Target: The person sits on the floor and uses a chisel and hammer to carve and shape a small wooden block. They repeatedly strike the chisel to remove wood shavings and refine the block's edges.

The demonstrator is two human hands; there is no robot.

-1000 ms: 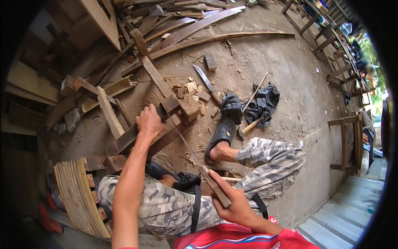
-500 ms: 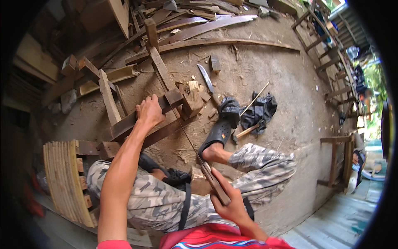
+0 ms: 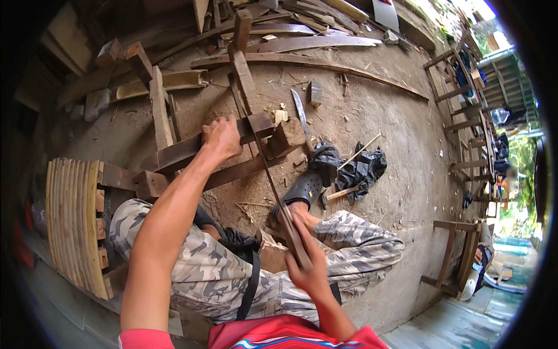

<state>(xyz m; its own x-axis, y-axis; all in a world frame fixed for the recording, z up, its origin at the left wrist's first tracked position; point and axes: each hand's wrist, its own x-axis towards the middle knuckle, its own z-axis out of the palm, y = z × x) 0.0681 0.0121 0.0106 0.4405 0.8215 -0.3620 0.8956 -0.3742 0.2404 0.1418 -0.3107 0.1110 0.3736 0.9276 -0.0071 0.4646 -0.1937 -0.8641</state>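
Note:
My left hand (image 3: 222, 139) is wrapped over a dark wooden beam (image 3: 185, 152), part of a low wooden frame in front of me. In my right hand (image 3: 309, 263) is the wooden handle of a handsaw (image 3: 269, 172). Its long narrow blade slants away to the left and lies across the beam, close to the beam's right end and just right of my left hand. A squared wood block (image 3: 288, 137) sits beside that end. How deep the blade is in the wood I cannot tell.
A long knife (image 3: 300, 110) lies on the dirt floor beyond the block. Near my shoe are black plastic bags (image 3: 365, 170) and a wooden-handled tool (image 3: 343, 193). A slatted wooden piece (image 3: 74, 224) stands at left. Scrap boards (image 3: 314, 43) are piled at the back.
My right hand has pushed the saw forward, and more blade now shows past the beam. My left hand keeps its hold. The whole view has shifted a little.

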